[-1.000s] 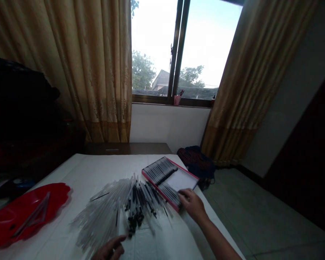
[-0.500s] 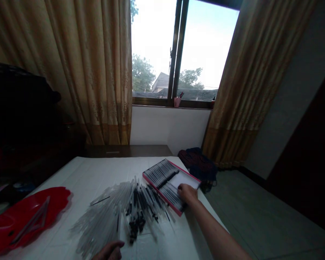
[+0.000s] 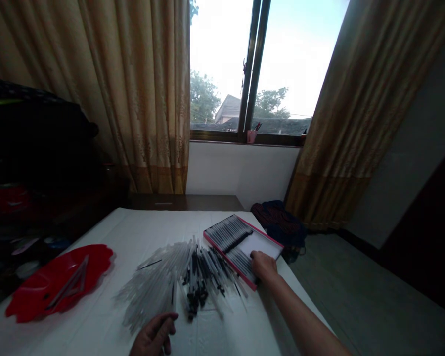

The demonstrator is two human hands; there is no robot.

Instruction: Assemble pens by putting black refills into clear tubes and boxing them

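A shallow pink-edged box (image 3: 261, 243) lies at an angle near the table's right edge. One row of clear, dark-ended pens (image 3: 228, 232) fills its far left part, and a shorter row sits nearer me. Over that nearer row is my right hand (image 3: 265, 267), its fingers curled down and together; what they hold is hidden. My left hand (image 3: 154, 336) is at the front edge of the view, fingers apart and loosely bent, with nothing visible in it. Just beyond it spreads a pile of clear plastic tubes (image 3: 148, 287), beside a heap of black-ended pen parts (image 3: 198, 282).
A red scalloped tray (image 3: 25, 296) holding a few clear tubes stands on the left of the white-covered table (image 3: 133, 222). Dark cloth (image 3: 278, 217) lies beyond the right edge. A pink pen cup (image 3: 251, 136) is on the windowsill.
My right hand has moved farther over the box's nearer row, its fingers curling in. My left hand stays by the tubes, its fingers shifting slightly. The view has swung a little left.
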